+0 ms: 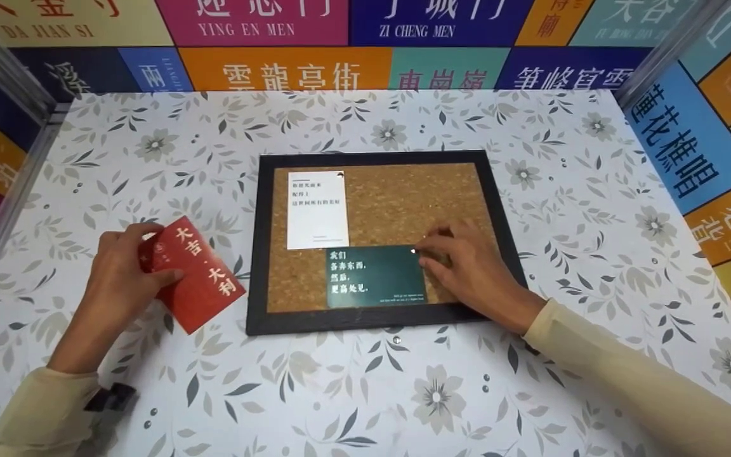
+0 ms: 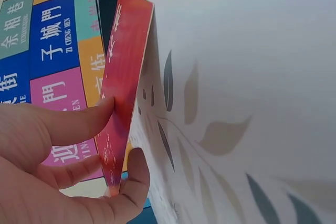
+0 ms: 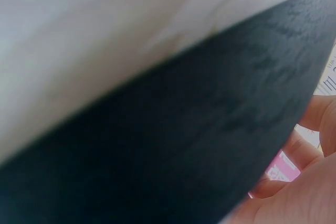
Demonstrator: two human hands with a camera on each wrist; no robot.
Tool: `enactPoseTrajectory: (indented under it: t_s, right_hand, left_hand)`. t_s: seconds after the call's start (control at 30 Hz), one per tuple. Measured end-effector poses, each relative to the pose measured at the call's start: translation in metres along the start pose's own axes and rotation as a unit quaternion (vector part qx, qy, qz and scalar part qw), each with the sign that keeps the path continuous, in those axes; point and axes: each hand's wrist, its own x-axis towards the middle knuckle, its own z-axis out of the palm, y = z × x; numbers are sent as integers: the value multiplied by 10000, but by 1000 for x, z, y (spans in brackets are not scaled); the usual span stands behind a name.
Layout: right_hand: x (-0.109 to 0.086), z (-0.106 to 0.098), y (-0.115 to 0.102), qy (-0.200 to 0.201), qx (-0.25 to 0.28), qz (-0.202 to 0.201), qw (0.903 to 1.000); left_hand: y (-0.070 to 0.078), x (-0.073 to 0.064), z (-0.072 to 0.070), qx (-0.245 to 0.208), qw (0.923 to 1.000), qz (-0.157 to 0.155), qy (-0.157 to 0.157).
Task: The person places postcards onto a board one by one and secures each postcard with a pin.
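My left hand [image 1: 125, 279] holds a red card packet [image 1: 197, 279] with pale Chinese lettering, thumb on its face and fingers behind, left of the corkboard [image 1: 403, 203]. Edge-on in the left wrist view, the red packet [image 2: 126, 72] tilts up beside the tabletop. A green card [image 1: 372, 279] lies on the lower part of the cork. At its upper right corner my right hand [image 1: 470, 266] pinches a small shiny push pin [image 1: 414, 251] between thumb and fingertip; the pin is mostly hidden. A white card [image 1: 316, 212] is fixed at upper left by a dark pin [image 1: 340, 174].
The board has a black frame [image 1: 372, 319] and lies flat on a floral-patterned tabletop [image 1: 435, 387]. A small shiny round object [image 1: 397, 341] lies just in front of it. Colourful panels [image 1: 289, 70] with lettering stand behind the table and along its sides.
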Motion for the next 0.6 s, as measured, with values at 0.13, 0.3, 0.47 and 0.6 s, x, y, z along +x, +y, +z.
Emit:
enactPoseTrajectory:
  t_s: [0.13,0.3,0.47,0.6]
  right_hand:
    - [0,1,1,86,-23,-59,9999]
    - [0,3,2,201,-57,-171,9996]
    - [0,3,1,181,-60,-120,9997]
    - [0,2,1,151,-69,-92,9998]
  left_hand:
    - [-4,1,-2,-7,10000,20,16]
    - [-7,2,-5,-207,9997,9,-101]
    - [-7,2,-10,-854,9953,-286,-369]
    - [-7,2,-13,-1194,9909,-462,-414]
